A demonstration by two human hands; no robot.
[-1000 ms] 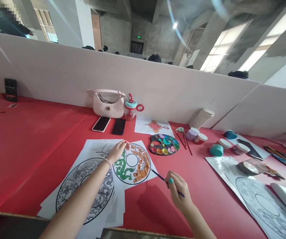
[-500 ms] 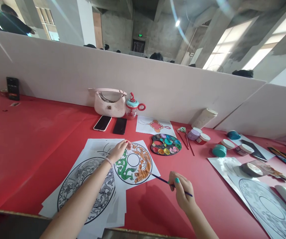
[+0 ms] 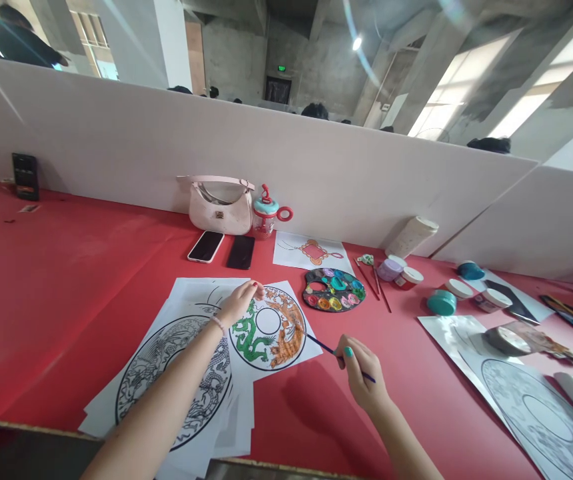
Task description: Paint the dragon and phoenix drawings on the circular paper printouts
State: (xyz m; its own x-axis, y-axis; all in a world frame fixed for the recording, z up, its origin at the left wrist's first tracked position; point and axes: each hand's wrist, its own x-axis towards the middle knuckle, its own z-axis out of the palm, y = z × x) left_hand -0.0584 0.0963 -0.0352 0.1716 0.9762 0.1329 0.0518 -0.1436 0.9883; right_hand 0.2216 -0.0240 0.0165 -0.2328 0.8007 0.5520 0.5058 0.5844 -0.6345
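Observation:
My right hand [image 3: 359, 370] is closed around a thin paintbrush [image 3: 321, 343] with a dark blue handle. Its tip meets the orange phoenix on the right side of a round picture [image 3: 268, 353], whose left side carries a green dragon around a blank centre circle. My left hand [image 3: 239, 301], a beaded bracelet at its wrist, rests on the upper left edge of that sheet with the fingers loosely extended and nothing in them. Under my left forearm lies a larger uncoloured ring drawing [image 3: 201, 413] on a stack of paper. Beyond the sheet sits a paint palette [image 3: 334, 305] with several colours.
On the red table [image 3: 86, 280] are two phones, one being a white-edged phone [image 3: 206, 247], a pink handbag [image 3: 219, 217] and a cup [image 3: 265, 223]. Paint jars [image 3: 441, 303] and another line drawing [image 3: 511, 383] lie right. A pale partition [image 3: 116, 127] rises behind.
My right hand and the paintbrush have shifted slightly up and left; the tip now touches higher on the orange phoenix. My left hand stays in place.

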